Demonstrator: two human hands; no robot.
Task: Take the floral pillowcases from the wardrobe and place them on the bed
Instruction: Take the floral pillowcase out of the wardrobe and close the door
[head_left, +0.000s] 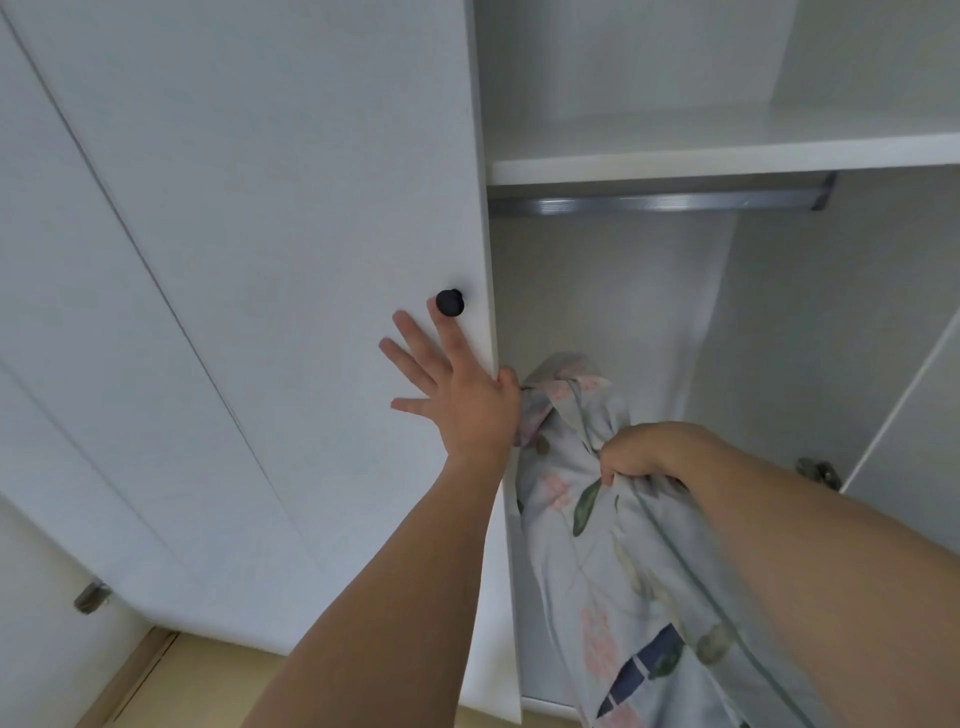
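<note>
A person's left hand (457, 395) lies flat against a white wardrobe door (270, 260), fingers spread wide and straight, one fingertip touching the dark round knob (450, 302), the thumb hooked round the door's edge. The right hand (641, 452), fingers curled, grips a bunch of floral pillowcases (597, 545) in pale grey-green cloth printed with pink blooms and green leaves; the fabric hangs in front of the open wardrobe compartment. Above it run a white shelf (727, 156) and a metal hanging rail (660, 202).
</note>
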